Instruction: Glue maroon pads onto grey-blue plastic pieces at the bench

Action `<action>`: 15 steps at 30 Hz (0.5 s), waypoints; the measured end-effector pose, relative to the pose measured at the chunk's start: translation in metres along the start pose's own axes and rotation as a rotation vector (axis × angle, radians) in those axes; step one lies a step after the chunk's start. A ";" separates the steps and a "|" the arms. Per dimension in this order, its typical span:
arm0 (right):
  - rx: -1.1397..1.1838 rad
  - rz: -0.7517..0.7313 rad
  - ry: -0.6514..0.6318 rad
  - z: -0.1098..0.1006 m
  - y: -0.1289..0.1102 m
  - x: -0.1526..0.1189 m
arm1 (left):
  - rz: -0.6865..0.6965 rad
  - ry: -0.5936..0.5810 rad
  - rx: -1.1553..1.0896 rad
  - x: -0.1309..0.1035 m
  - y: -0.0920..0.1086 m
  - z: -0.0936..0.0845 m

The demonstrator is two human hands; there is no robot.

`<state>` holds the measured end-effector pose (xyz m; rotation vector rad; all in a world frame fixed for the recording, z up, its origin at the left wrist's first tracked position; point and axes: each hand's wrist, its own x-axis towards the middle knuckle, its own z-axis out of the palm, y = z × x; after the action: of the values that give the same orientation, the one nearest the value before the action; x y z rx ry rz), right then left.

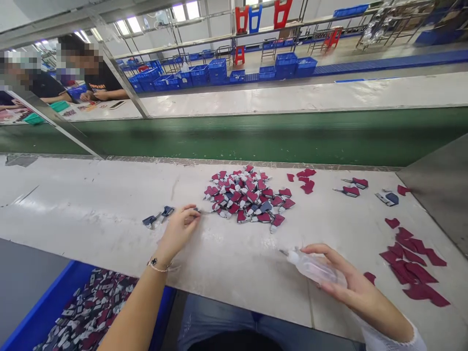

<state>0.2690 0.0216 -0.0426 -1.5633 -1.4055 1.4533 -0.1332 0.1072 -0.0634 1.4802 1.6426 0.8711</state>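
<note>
My left hand (179, 229), a bracelet at its wrist, pinches a small dark part (196, 212) at the left side of a heap. The fingers hide most of that part. In my right hand (351, 282) lies a translucent squeeze bottle (318, 271), tilted with its narrow tip toward the left, over the bare tabletop. The heap of small maroon, grey and white parts (250, 195) sits ahead between both hands. Two loose dark blue and grey parts (158, 218) rest just left of my left hand.
Flat maroon pieces (413, 258) are scattered at the right, with several tipped parts (351, 191) behind them. A blue bin (47, 302) full of similar parts stands below the table's left edge. Beyond runs a green belt (256, 136); a metal panel (442, 185) borders the right. Two people sit opposite.
</note>
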 end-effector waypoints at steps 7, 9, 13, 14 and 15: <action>0.123 -0.050 0.032 -0.012 -0.004 -0.016 | -0.126 -0.317 -0.584 -0.011 0.047 0.045; 0.227 -0.020 -0.023 -0.013 -0.006 -0.017 | -0.161 -0.482 -0.850 -0.020 0.055 0.063; 0.352 -0.024 -0.064 -0.013 -0.016 -0.020 | -0.258 -0.686 -1.128 -0.031 0.068 0.097; 0.342 -0.038 -0.051 -0.014 -0.020 -0.020 | -0.291 -0.691 -1.098 -0.033 0.070 0.103; 0.326 -0.046 -0.042 -0.015 -0.023 -0.020 | -0.323 -0.706 -1.059 -0.034 0.072 0.107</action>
<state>0.2790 0.0130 -0.0114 -1.2949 -1.1485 1.6026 -0.0029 0.0814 -0.0506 0.6109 0.6440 0.7165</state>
